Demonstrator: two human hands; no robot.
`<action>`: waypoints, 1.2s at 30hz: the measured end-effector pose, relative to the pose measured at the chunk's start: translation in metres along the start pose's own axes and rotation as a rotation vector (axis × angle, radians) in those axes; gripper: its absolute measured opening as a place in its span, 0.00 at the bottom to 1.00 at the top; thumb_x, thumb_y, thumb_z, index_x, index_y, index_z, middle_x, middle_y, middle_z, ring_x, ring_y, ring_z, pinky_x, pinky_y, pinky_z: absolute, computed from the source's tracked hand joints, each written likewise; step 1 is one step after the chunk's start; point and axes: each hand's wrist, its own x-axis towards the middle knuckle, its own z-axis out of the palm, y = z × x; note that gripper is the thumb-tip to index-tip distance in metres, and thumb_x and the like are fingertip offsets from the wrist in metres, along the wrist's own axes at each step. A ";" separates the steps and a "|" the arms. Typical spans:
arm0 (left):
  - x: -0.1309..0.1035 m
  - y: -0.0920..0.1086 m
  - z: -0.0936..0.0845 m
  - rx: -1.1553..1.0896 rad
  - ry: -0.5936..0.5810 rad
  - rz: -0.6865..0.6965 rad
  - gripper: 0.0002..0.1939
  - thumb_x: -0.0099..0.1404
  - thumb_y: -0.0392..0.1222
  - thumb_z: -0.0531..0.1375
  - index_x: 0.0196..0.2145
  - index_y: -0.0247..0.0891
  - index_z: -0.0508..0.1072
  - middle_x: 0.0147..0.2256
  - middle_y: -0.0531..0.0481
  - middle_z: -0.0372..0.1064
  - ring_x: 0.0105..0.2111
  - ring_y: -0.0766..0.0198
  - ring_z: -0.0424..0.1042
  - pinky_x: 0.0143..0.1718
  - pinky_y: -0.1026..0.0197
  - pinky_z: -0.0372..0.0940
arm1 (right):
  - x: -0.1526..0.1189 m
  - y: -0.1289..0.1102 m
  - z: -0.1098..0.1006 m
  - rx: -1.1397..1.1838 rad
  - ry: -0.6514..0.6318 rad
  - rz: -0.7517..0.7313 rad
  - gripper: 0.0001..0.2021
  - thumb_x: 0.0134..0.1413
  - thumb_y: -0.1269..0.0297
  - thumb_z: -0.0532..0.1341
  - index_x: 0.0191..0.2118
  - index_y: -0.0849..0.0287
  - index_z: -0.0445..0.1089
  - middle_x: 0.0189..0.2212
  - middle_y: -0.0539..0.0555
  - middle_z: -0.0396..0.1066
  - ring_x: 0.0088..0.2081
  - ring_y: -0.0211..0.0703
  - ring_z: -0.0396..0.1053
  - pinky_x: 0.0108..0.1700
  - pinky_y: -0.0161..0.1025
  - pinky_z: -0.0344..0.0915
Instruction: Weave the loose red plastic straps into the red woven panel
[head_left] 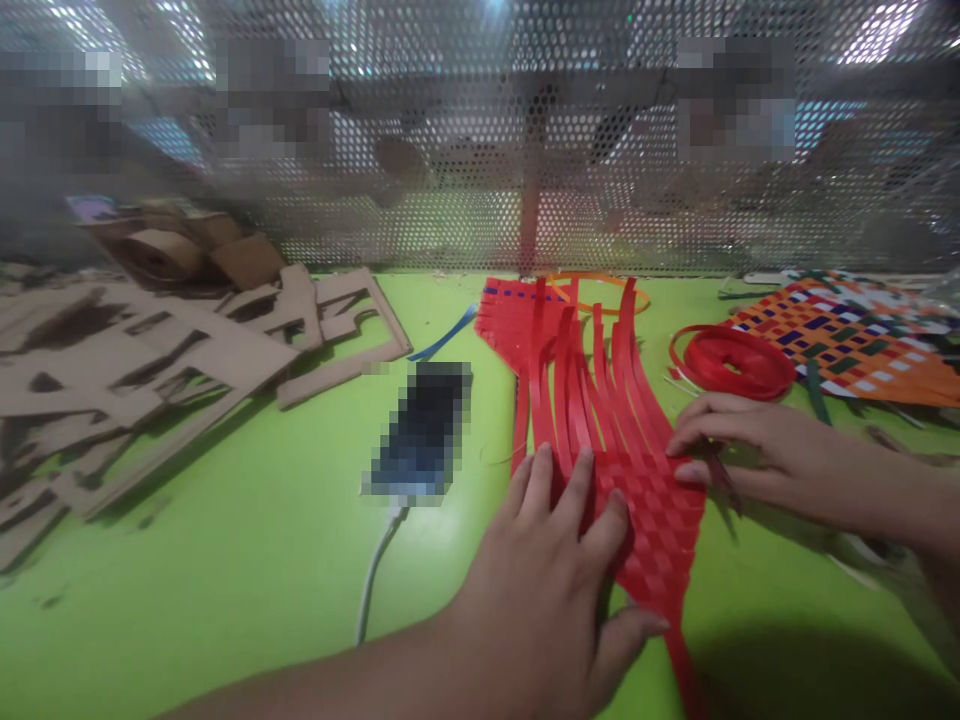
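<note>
The red strip weave [664, 530] is pressed by the left hand [536, 565], grip apart, its right edge touched by the right hand [769, 450], grip unclear.

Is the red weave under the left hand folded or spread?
Spread: the red weave lies open under the left hand, its loose strips reaching toward the mesh panel.

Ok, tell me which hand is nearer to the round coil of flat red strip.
Right. The right hand is just in front of the coil; the left hand is farther off, to its lower left, spread on the woven red-strip piece.
</note>
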 end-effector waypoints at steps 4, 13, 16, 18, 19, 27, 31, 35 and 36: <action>0.000 0.000 0.000 0.002 0.003 -0.006 0.41 0.78 0.71 0.46 0.69 0.36 0.69 0.73 0.30 0.57 0.73 0.23 0.51 0.71 0.25 0.52 | 0.014 -0.015 0.014 -0.082 0.119 -0.017 0.14 0.71 0.46 0.60 0.43 0.48 0.78 0.41 0.56 0.77 0.41 0.54 0.76 0.43 0.50 0.73; -0.001 0.000 0.004 0.024 -0.001 0.006 0.43 0.77 0.71 0.47 0.73 0.34 0.63 0.74 0.26 0.53 0.73 0.21 0.51 0.70 0.25 0.53 | 0.023 -0.038 0.035 -0.103 0.175 -0.131 0.14 0.66 0.48 0.67 0.51 0.48 0.77 0.47 0.58 0.75 0.44 0.54 0.75 0.46 0.50 0.75; -0.001 0.000 0.005 0.036 0.008 -0.013 0.42 0.78 0.71 0.47 0.73 0.35 0.64 0.73 0.24 0.53 0.73 0.20 0.50 0.69 0.24 0.54 | 0.023 -0.036 0.034 -0.099 0.168 -0.127 0.14 0.65 0.47 0.67 0.50 0.48 0.78 0.46 0.57 0.76 0.43 0.53 0.75 0.45 0.49 0.74; -0.002 0.001 0.006 0.043 0.011 -0.022 0.43 0.77 0.71 0.47 0.72 0.35 0.65 0.73 0.23 0.53 0.73 0.20 0.50 0.68 0.24 0.56 | 0.023 -0.034 0.034 -0.084 0.163 -0.128 0.14 0.66 0.47 0.67 0.49 0.47 0.78 0.45 0.56 0.76 0.42 0.52 0.75 0.44 0.48 0.74; -0.002 0.001 0.006 0.047 0.011 -0.021 0.43 0.77 0.72 0.47 0.72 0.35 0.65 0.73 0.23 0.54 0.73 0.20 0.51 0.68 0.24 0.56 | 0.024 -0.034 0.035 -0.077 0.163 -0.128 0.13 0.66 0.47 0.67 0.49 0.47 0.78 0.44 0.56 0.76 0.41 0.52 0.75 0.43 0.47 0.73; -0.001 0.003 0.009 0.067 0.022 -0.023 0.42 0.79 0.70 0.44 0.73 0.34 0.65 0.72 0.24 0.57 0.72 0.21 0.54 0.69 0.26 0.57 | 0.025 -0.034 0.036 -0.065 0.139 -0.124 0.13 0.68 0.47 0.66 0.47 0.48 0.76 0.44 0.55 0.73 0.40 0.49 0.73 0.42 0.46 0.72; -0.002 0.002 0.010 0.078 0.025 0.000 0.44 0.78 0.71 0.45 0.73 0.33 0.64 0.73 0.25 0.56 0.73 0.23 0.52 0.69 0.26 0.57 | 0.024 -0.036 0.036 -0.080 0.127 -0.117 0.13 0.68 0.47 0.65 0.46 0.49 0.75 0.43 0.55 0.73 0.40 0.49 0.73 0.42 0.46 0.72; -0.002 0.002 0.011 0.052 0.005 -0.023 0.44 0.77 0.72 0.45 0.74 0.35 0.63 0.73 0.24 0.53 0.74 0.20 0.48 0.68 0.24 0.57 | 0.021 -0.038 0.035 -0.080 0.135 -0.093 0.13 0.67 0.47 0.66 0.48 0.49 0.77 0.45 0.56 0.74 0.40 0.49 0.73 0.41 0.45 0.72; -0.002 0.002 0.011 0.046 -0.001 -0.025 0.45 0.77 0.72 0.45 0.74 0.35 0.63 0.73 0.24 0.54 0.74 0.19 0.48 0.67 0.24 0.57 | 0.020 -0.039 0.034 -0.079 0.132 -0.090 0.13 0.67 0.47 0.66 0.49 0.49 0.77 0.45 0.56 0.74 0.40 0.49 0.74 0.42 0.46 0.72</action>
